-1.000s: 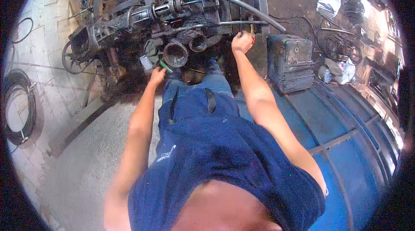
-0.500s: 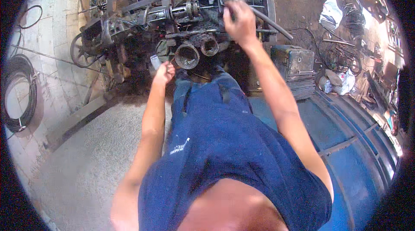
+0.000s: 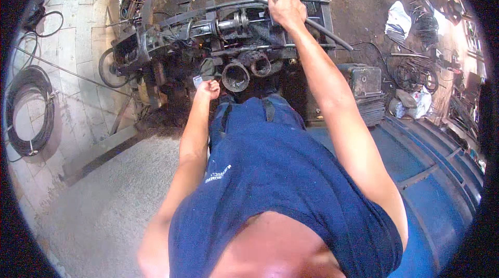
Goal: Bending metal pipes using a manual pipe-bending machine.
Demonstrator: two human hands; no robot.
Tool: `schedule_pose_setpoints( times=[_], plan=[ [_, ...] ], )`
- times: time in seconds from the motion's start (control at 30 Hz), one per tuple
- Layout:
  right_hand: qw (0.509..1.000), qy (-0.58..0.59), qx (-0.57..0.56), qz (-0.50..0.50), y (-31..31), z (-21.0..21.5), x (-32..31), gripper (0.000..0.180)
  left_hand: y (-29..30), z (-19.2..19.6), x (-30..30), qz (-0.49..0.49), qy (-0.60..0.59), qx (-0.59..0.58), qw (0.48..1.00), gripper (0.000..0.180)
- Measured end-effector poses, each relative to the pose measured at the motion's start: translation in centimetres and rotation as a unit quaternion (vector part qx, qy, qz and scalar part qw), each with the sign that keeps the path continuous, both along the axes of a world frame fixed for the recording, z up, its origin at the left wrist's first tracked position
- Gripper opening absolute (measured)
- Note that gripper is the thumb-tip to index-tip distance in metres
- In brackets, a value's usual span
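The right hand (image 3: 285, 9) reaches far forward with the arm almost straight, the forearm running up from the lower right of the view to the top of a dark, greasy machine (image 3: 218, 52). Its fingers are closed around a long grey metal pipe (image 3: 317, 27) that lies across the top of the machine, curving from the upper left down to the right past the machine's frame. The knuckles face up and the wrist is in line with the forearm.

The left hand (image 3: 209, 90) is held much closer to the body, the elbow bent and the forearm rising from the lower left. Its fingers are curled into a fist just beside the front of the machine, near two round dark rollers (image 3: 244, 70); a small pale piece shows at the fist, but whether the fingers grip it cannot be told.

The person wears a dark blue shirt (image 3: 280, 184) and stands right against the machine. A coil of black cable (image 3: 28, 111) lies on the paved floor at the left. A grey metal box (image 3: 366, 83) stands to the right of the machine, next to a blue ribbed panel (image 3: 431, 174).
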State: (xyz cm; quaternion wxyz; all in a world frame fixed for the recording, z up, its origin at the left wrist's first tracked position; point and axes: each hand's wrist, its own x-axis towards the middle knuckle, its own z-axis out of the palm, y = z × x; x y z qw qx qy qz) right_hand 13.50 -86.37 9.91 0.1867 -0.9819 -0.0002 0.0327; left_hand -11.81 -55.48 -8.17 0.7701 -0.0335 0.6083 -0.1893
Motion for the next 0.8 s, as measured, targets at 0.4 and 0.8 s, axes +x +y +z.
schedule_pose_setpoints(
  times=[0.4,0.8],
  plan=[
    [0.999,0.031,0.014,-0.022,-0.9,0.6,-0.3,0.067,0.0,0.5,-0.9,-0.041,0.000,0.003,0.999,0.039],
    [0.999,0.021,0.047,-0.015,-1.3,0.4,-0.2,0.064,-2.1,2.0,-1.1,-0.072,0.001,0.102,0.992,0.039]
  ],
)
